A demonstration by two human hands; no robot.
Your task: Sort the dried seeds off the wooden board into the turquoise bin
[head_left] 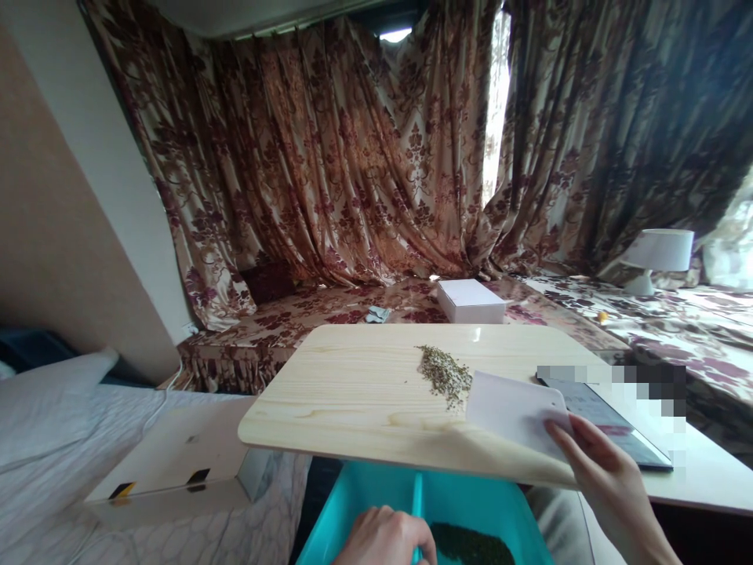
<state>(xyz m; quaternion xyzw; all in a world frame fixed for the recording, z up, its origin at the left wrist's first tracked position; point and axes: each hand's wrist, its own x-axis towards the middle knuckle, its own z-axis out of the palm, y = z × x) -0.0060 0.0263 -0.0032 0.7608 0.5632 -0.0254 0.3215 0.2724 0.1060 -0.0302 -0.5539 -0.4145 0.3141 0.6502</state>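
My right hand (pixel 594 459) pinches the right end of a thin white plastic scraper sheet (pixel 511 408). The sheet's left edge touches or nearly touches a loose pile of small greenish-grey dried bits (pixel 445 377) on the light wooden tabletop (pixel 347 384). Lower down, my left hand (pixel 385 537) is closed over the middle divider of a turquoise bin (pixel 338 502), fingers curled round it. Dark green loose material (pixel 474 543) lies in the bin's right compartment. What the left compartment holds is largely hidden by my left hand.
A tablet-like device (pixel 617 428) rests on the table's right side. A white box (pixel 471 300) stands behind the table, and a larger pale box (pixel 182 451) lies on the bed at left. A white lamp (pixel 659 255) stands far right.
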